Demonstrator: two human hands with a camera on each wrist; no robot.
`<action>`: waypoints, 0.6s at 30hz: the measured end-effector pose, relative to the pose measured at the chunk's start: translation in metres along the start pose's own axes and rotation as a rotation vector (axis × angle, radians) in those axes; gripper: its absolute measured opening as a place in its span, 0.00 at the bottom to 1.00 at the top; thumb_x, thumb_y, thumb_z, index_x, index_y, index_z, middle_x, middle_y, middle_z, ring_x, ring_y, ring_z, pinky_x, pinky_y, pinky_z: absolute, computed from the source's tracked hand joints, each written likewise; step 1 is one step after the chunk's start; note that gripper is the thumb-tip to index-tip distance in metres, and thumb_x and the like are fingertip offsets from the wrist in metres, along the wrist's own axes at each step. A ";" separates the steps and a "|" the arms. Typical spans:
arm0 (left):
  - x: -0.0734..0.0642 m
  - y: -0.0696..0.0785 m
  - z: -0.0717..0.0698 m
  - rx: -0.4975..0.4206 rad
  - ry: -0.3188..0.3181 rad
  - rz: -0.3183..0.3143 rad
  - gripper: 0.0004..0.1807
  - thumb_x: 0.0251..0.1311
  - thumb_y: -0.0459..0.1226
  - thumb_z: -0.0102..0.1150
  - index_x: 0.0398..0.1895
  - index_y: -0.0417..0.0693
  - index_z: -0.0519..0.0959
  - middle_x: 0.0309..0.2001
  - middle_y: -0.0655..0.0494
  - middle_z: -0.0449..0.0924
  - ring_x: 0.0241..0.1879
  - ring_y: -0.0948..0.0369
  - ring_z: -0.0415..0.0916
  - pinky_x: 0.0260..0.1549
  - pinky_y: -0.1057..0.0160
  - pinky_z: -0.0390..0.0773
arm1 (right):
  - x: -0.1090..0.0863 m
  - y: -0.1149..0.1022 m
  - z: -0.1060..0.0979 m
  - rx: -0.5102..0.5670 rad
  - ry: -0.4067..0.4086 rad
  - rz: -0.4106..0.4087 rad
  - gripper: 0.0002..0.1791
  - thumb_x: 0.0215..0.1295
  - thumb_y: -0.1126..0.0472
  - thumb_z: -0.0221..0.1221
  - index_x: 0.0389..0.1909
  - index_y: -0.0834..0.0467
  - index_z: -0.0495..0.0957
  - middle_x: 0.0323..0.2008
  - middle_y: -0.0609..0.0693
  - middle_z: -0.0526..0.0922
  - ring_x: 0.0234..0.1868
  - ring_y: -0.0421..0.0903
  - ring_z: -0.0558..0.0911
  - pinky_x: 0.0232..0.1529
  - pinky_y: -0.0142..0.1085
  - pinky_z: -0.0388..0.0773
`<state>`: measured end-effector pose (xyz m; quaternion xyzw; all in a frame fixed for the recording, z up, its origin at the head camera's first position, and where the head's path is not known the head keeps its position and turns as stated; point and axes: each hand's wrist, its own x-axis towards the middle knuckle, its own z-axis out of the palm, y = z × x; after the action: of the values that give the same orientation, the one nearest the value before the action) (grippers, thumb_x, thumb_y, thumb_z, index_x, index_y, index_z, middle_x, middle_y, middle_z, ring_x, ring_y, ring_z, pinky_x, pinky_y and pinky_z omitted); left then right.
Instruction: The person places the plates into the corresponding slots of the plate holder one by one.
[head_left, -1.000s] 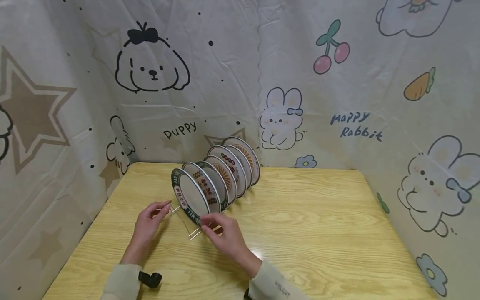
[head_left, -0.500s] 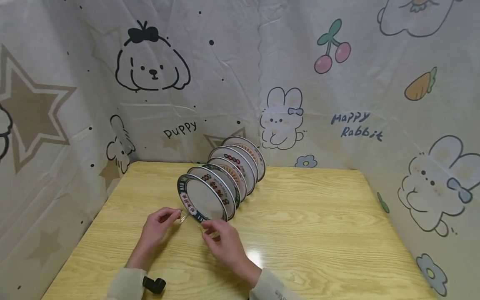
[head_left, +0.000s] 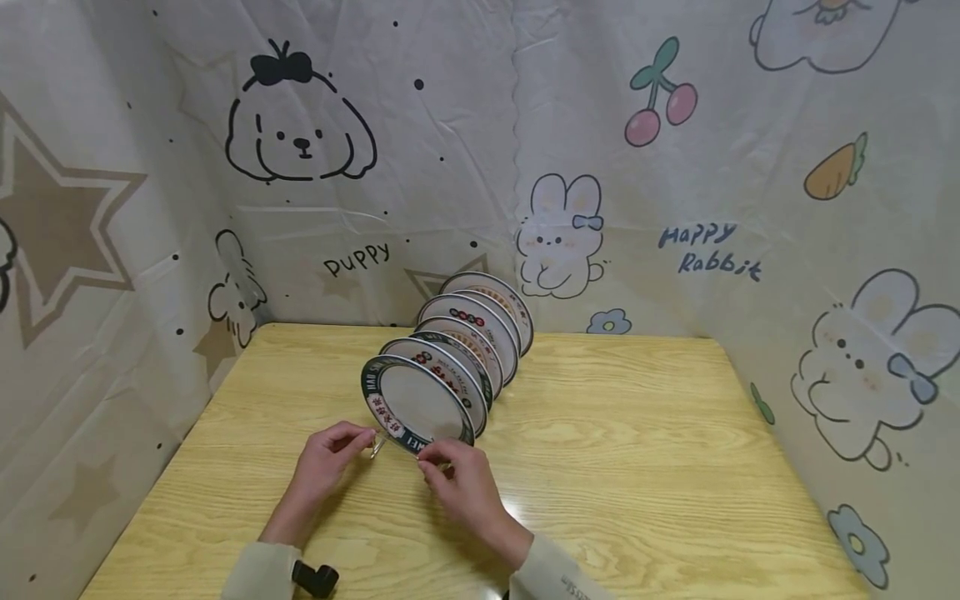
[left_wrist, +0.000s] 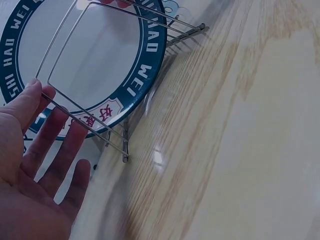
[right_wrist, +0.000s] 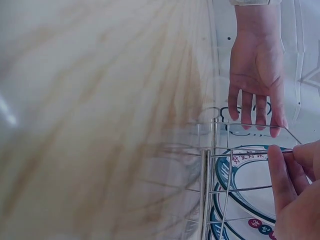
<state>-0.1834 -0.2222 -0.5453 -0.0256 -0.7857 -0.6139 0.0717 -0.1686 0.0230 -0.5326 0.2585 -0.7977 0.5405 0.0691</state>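
The pale wooden table (head_left: pixel 637 433) stands inside cartoon-printed fabric walls (head_left: pixel 675 167). On it, left of centre, a thin silver wire dish rack (left_wrist: pixel 107 135) carries a row of round white plates with printed rims (head_left: pixel 468 333) running from near to far. A second ago the rack's near end pointed further left; now it has swung round and shifted toward the right, so the nearest teal-rimmed plate (head_left: pixel 416 406) faces the person more squarely. This suggests the rack is being repositioned. The left hand (head_left: pixel 330 458) touches the near wire with fairly straight fingers; the right hand (head_left: pixel 457 479) pinches a wire at the near end.
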 end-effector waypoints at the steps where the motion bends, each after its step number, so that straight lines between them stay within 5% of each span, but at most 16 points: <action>1: 0.000 0.001 0.000 0.004 0.000 -0.001 0.13 0.69 0.34 0.65 0.42 0.27 0.84 0.38 0.52 0.89 0.39 0.71 0.81 0.40 0.72 0.79 | 0.000 0.000 0.000 -0.003 0.001 0.000 0.02 0.68 0.67 0.65 0.38 0.61 0.86 0.35 0.51 0.88 0.35 0.35 0.83 0.34 0.27 0.83; 18: -0.005 0.003 0.011 0.004 -0.097 0.063 0.09 0.68 0.32 0.64 0.40 0.32 0.87 0.37 0.49 0.88 0.38 0.70 0.81 0.41 0.72 0.80 | -0.010 0.001 -0.026 -0.079 -0.028 0.002 0.04 0.67 0.68 0.65 0.36 0.55 0.84 0.35 0.47 0.87 0.37 0.36 0.83 0.34 0.27 0.83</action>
<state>-0.1792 -0.2106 -0.5458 -0.0800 -0.7882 -0.6079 0.0531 -0.1649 0.0497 -0.5266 0.2623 -0.8197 0.5048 0.0674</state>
